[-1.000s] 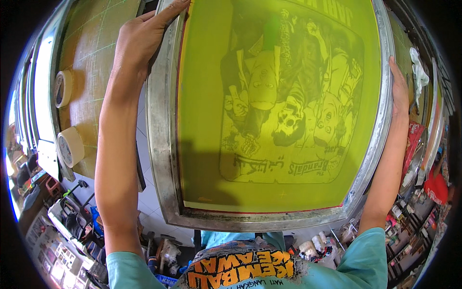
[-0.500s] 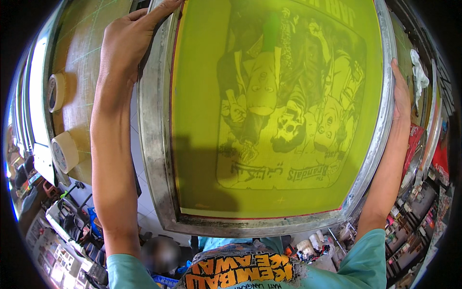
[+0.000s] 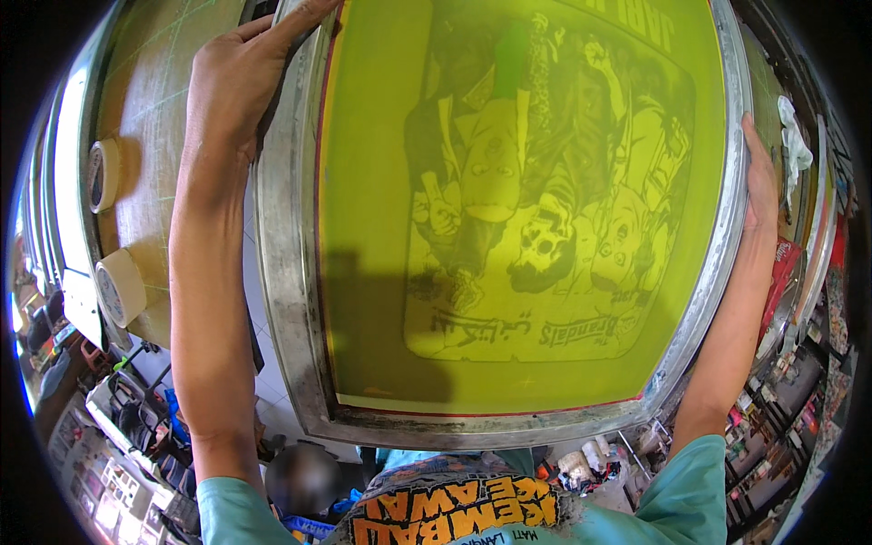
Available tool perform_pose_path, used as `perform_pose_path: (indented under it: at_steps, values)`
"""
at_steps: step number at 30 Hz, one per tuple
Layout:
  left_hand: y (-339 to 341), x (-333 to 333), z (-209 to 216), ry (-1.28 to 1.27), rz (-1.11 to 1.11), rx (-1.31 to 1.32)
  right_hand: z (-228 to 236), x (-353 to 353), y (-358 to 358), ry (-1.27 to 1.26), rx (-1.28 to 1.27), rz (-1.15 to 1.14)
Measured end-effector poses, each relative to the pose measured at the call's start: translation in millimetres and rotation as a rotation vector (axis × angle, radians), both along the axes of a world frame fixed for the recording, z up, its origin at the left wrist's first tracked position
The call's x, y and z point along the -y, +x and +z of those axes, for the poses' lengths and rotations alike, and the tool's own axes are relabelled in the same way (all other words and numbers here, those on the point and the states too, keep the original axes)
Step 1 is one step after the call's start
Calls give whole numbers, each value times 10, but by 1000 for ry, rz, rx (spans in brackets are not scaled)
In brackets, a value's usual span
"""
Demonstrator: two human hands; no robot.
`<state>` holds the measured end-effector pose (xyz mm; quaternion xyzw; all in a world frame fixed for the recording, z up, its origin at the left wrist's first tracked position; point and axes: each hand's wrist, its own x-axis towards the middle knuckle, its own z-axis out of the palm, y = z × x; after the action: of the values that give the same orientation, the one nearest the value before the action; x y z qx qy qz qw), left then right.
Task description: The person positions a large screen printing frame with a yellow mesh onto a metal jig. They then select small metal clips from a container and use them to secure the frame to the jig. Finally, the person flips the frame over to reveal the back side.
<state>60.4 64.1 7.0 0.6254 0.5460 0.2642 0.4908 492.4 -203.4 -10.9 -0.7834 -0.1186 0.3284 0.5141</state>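
Note:
A large screen-printing frame fills the middle of the view, its grey metal border (image 3: 289, 227) stretched with yellow-green mesh (image 3: 563, 386). On the mesh shows an upside-down picture of several figures and a skull, with lettering. My left hand (image 3: 238, 86) grips the far left part of the border, its fingertips partly cut off by the top edge. At the right side my right hand (image 3: 761, 182) holds the border, most of its fingers hidden behind the metal. The frame is in front of my chest, and a dark shadow falls across its lower left mesh.
Two rolls of tape (image 3: 120, 289) stand on a brownish board (image 3: 150, 109) at the left. A white cloth (image 3: 795, 150) and a red package (image 3: 781, 272) lie at the right. Cluttered shelves (image 3: 772, 418) are lower right; piled goods (image 3: 136, 418) are lower left.
The screen-printing frame has shifted very slightly to the left and toward me. Both hands keep their hold on it.

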Motion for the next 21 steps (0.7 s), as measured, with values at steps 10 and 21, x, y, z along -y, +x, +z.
perform_pose_path:
  at_steps: [10,21]
  values:
    - [55,92,91,4,-12,43,47,10,15,-1,29,-3]
    - [54,74,143,-3,39,-89,35,-61,-93,-112,298,13]
